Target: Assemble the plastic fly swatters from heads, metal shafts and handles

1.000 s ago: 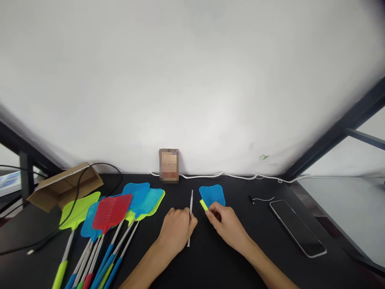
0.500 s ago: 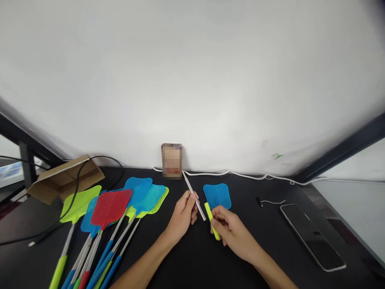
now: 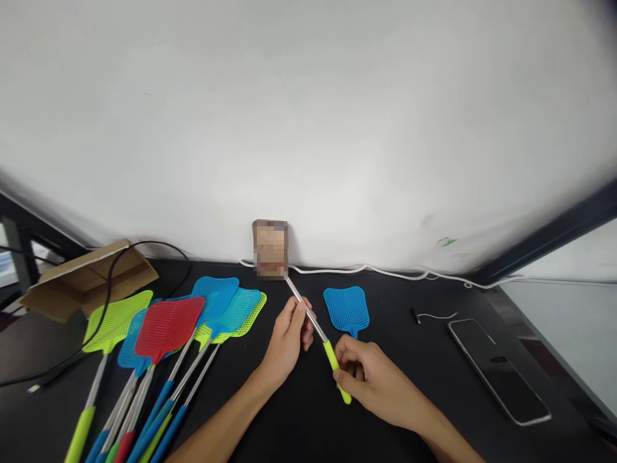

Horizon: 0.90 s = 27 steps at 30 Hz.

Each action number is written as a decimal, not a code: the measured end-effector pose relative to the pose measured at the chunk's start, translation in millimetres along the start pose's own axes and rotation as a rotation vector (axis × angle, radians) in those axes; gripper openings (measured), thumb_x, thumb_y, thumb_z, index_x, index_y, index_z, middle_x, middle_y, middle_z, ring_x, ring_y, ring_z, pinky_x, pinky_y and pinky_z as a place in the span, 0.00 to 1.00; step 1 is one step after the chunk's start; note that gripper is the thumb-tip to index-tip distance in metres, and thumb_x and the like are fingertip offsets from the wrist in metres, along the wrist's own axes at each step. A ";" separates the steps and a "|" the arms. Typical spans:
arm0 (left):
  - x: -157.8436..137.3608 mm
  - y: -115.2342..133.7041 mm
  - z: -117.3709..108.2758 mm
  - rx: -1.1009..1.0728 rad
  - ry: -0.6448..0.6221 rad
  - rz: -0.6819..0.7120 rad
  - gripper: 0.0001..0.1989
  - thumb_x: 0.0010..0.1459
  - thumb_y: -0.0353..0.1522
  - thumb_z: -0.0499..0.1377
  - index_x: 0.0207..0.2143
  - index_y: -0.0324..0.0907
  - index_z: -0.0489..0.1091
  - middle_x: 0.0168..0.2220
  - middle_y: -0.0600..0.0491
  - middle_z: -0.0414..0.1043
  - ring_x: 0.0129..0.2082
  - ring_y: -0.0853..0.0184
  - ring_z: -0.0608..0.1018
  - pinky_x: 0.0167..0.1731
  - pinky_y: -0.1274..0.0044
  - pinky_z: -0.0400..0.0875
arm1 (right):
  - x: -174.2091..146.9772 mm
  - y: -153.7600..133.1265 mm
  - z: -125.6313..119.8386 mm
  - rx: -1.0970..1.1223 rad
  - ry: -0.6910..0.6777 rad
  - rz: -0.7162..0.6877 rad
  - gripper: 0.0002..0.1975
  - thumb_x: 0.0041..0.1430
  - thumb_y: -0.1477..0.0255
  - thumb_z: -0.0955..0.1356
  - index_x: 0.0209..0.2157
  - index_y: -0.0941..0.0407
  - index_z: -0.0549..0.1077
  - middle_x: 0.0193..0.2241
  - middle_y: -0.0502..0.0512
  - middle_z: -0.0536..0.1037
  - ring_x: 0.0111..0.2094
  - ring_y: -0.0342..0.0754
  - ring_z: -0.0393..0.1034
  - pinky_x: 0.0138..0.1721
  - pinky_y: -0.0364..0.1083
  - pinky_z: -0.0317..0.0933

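My left hand (image 3: pixel 288 334) is closed around a slim silver metal rod (image 3: pixel 315 326), which slants from upper left to lower right. In my right hand (image 3: pixel 369 379), thumb and fingers pinch a yellow-green handle grip (image 3: pixel 332 357). The grip's upper end meets the lower end of the rod, and the two lie in one line. How far the rod sits inside the grip is hidden. Just beyond my right hand, a blue fly swatter head (image 3: pixel 346 307) lies on the black table, its short neck pointing toward me.
Several fly swatters with red (image 3: pixel 168 326), blue and yellow-green heads lie piled at left. Behind them are an open cardboard box (image 3: pixel 87 280) and a black cable (image 3: pixel 110 283). A blurred card (image 3: pixel 270 251) leans on the wall by a white cable (image 3: pixel 332 271). A phone (image 3: pixel 499 372) lies right.
The rod and the yellow-green grip were apart; now their ends are joined in line. My right hand has turned the grip to match the rod's slant. The view has shifted slightly.
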<state>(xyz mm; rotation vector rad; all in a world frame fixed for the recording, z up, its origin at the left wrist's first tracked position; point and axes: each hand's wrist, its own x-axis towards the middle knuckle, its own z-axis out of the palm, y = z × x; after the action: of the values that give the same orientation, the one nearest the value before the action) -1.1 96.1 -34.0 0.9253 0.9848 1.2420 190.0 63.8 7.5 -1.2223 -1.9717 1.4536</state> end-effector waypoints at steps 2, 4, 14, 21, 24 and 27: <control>0.2 -0.2 0.3 0.008 -0.012 0.007 0.17 0.67 0.48 0.52 0.39 0.43 0.62 0.24 0.61 0.59 0.18 0.76 0.61 0.17 0.82 0.58 | 1.0 1.3 0.7 0.001 0.015 0.002 0.04 0.63 0.74 0.66 0.34 0.54 0.66 0.25 0.44 0.74 0.25 0.41 0.65 0.27 0.41 0.56; 0.6 -0.2 0.4 0.009 -0.010 0.015 0.17 0.68 0.48 0.52 0.39 0.43 0.62 0.24 0.61 0.58 0.18 0.76 0.61 0.17 0.82 0.57 | 2.0 2.4 1.0 0.003 0.018 0.010 0.04 0.64 0.73 0.66 0.34 0.53 0.66 0.25 0.44 0.74 0.25 0.41 0.65 0.27 0.41 0.56; -5.5 -1.1 -3.3 0.267 -0.125 0.035 0.17 0.68 0.46 0.53 0.38 0.41 0.68 0.24 0.59 0.61 0.21 0.75 0.63 0.21 0.81 0.58 | 3.0 7.3 5.5 0.083 0.051 0.065 0.08 0.70 0.65 0.63 0.35 0.53 0.66 0.27 0.46 0.70 0.26 0.42 0.64 0.26 0.42 0.54; -7.5 1.3 -4.9 0.367 -0.158 0.022 0.18 0.68 0.46 0.54 0.41 0.41 0.73 0.24 0.58 0.61 0.23 0.73 0.65 0.25 0.80 0.60 | 7.2 15.8 14.8 0.148 0.179 0.009 0.07 0.71 0.63 0.63 0.41 0.51 0.67 0.30 0.47 0.70 0.28 0.43 0.65 0.28 0.42 0.58; -6.3 1.9 -5.7 0.316 -0.143 0.003 0.20 0.67 0.46 0.54 0.45 0.40 0.74 0.24 0.58 0.60 0.23 0.73 0.64 0.24 0.80 0.60 | 8.6 19.7 19.2 0.135 0.246 -0.028 0.07 0.70 0.63 0.63 0.45 0.51 0.66 0.31 0.47 0.70 0.29 0.43 0.64 0.31 0.43 0.59; -5.1 2.8 -5.8 0.231 -0.121 -0.009 0.21 0.67 0.47 0.53 0.47 0.39 0.74 0.25 0.58 0.60 0.22 0.73 0.64 0.23 0.79 0.60 | 8.2 22.3 22.6 0.091 0.264 -0.053 0.07 0.70 0.64 0.63 0.46 0.51 0.67 0.31 0.47 0.70 0.29 0.44 0.63 0.32 0.43 0.59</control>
<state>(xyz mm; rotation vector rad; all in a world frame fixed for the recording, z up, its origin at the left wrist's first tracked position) -7.8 91.5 -32.7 1.1605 1.0492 1.0663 178.0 59.6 -22.8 -1.2423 -1.7303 1.2690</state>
